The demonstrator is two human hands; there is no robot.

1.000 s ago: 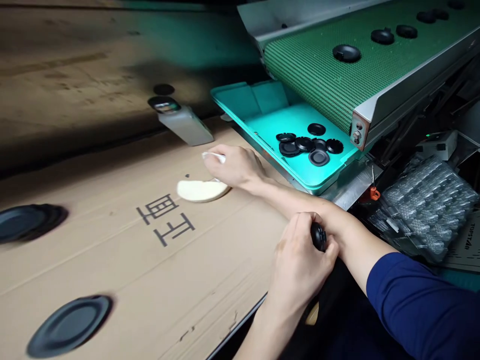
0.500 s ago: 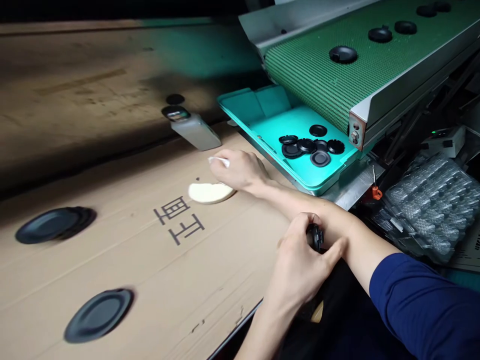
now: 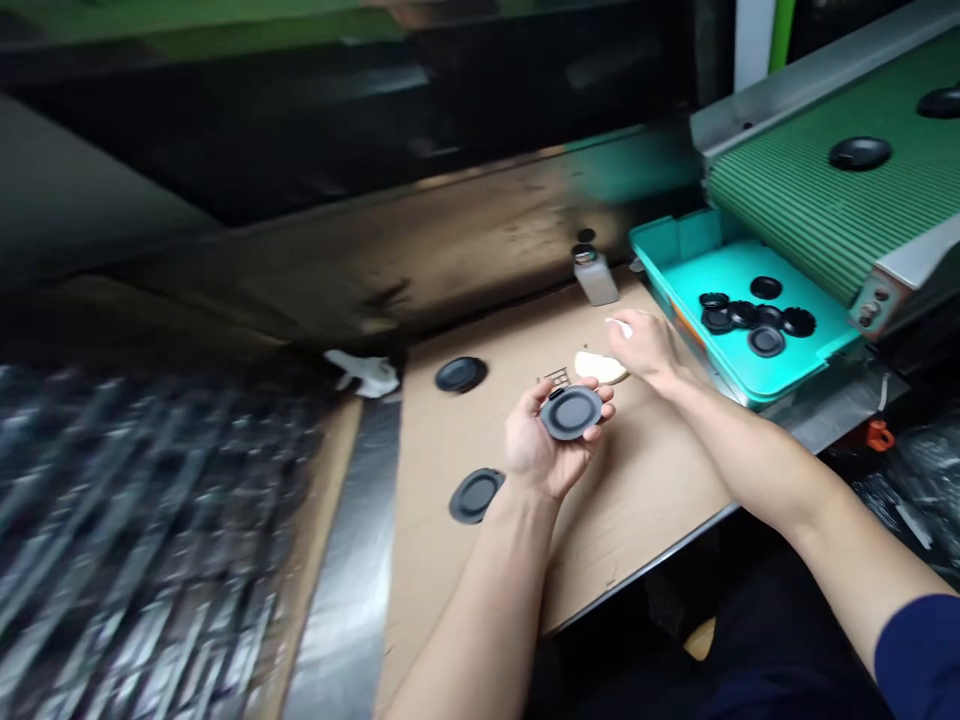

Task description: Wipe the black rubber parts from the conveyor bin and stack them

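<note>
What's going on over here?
A person stands at a sheet of cardboard. Their left hand cradles a black disc, palm up, while their right hand pinches a white wipe above a cream pad. More discs lie in a teal tray at the end of a green conveyor.

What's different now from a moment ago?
The left hand moved out from beside the right arm and turned palm up, with the black disc lying on it. The right hand still holds the white wipe by the cream pad. The discs in the teal tray stayed put.
</note>
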